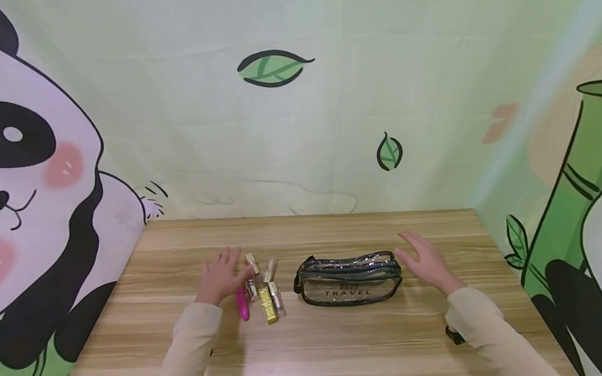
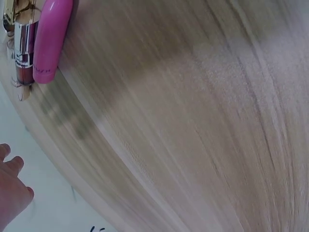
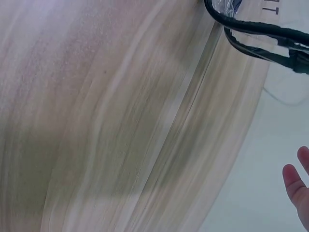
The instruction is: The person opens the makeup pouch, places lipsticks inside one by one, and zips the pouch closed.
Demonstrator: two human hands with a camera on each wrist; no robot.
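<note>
Several lipstick tubes lie in a loose group on the table, left of centre in the head view. Among them are a gold lipstick (image 1: 268, 305), a clear-and-silver lipstick (image 1: 276, 299) and a magenta tube (image 1: 243, 306). My left hand (image 1: 221, 277) is spread at the group's left side, its thumb overlapping the tubes in this view. The left wrist view shows the magenta tube (image 2: 50, 41) close up. To the right sits a clear pouch (image 1: 349, 289) with black trim and the word TRAVEL. Beside its right end, my right hand (image 1: 430, 264) has its fingers extended, holding nothing.
The wood-grain table (image 1: 340, 350) ends at the back against a pale green cloth backdrop (image 1: 330, 169) printed with leaves and pandas. A small black object (image 1: 454, 335) shows at the right sleeve.
</note>
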